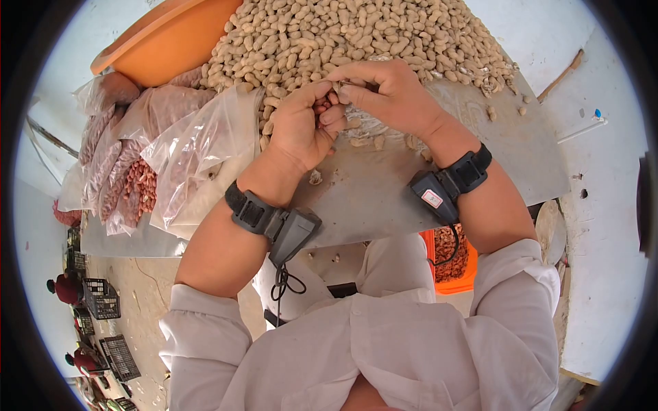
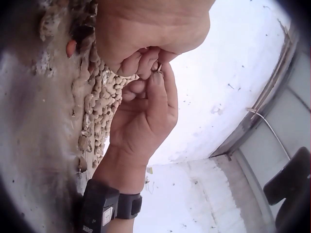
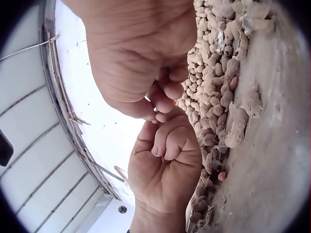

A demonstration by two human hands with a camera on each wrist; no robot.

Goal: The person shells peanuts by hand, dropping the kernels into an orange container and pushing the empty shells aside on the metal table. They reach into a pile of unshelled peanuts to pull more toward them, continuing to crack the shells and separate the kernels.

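Both hands meet fingertip to fingertip at the near edge of a big heap of unshelled peanuts (image 1: 356,34). My left hand (image 1: 299,125) curls its fingers round several reddish peanut kernels (image 1: 321,106), partly hidden by the fingers. The thumb and forefinger of my right hand (image 1: 397,99) pinch a small peanut (image 2: 158,69) at the left fingertips; most of it is hidden. In the right wrist view the left hand (image 3: 165,167) is palm up with bent fingers, just under the right fingertips.
Broken shells (image 3: 236,126) and loose kernels (image 3: 222,176) lie on the grey tabletop (image 1: 384,195). Clear plastic bags (image 1: 199,144) of kernels and an orange basin (image 1: 161,41) stand at left. An orange container (image 1: 469,274) of reddish kernels sits below the table edge. Black crates (image 1: 103,299) stand on the floor.
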